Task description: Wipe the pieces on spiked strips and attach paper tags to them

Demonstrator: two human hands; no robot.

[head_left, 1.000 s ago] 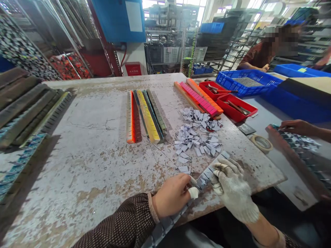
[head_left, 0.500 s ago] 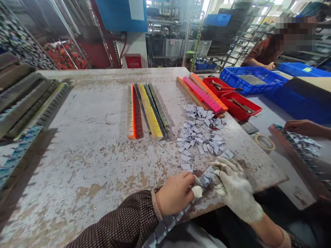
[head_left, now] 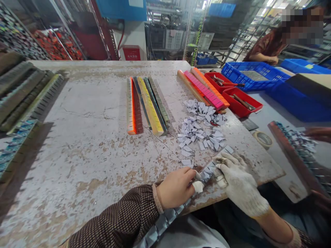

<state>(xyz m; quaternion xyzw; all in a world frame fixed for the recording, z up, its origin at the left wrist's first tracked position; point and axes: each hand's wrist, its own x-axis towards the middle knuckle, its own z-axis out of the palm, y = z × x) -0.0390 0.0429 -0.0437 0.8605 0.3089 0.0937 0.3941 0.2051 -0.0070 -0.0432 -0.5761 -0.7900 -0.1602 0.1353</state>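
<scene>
A long grey notched bar (head_left: 165, 222) slants from my lap up over the table's front edge, with small grey-white flat pieces along its upper part. My left hand (head_left: 177, 186), bare with white covers on thumb and finger, is closed around the bar. My right hand (head_left: 239, 184), in a white knit glove, lies against its upper end with fingers bent together; whatever is between the fingertips is hidden. Just beyond the hands spreads a pile of small white rectangular tags (head_left: 198, 132). A few loose ones lie nearer the bar.
Coloured notched bars (head_left: 150, 106) lie mid-table, more (head_left: 204, 88) behind the tags. Dark bars (head_left: 23, 93) are stacked left. Red trays (head_left: 241, 103) with tools, a blue crate (head_left: 253, 75) and a tape roll (head_left: 263, 138) sit right. Co-workers' hands (head_left: 319, 133) show at right.
The view has tipped down slightly. More of the bar's upper part shows between my hands, which stay at the bar. The co-worker's hand at the right has drawn back rightward.
</scene>
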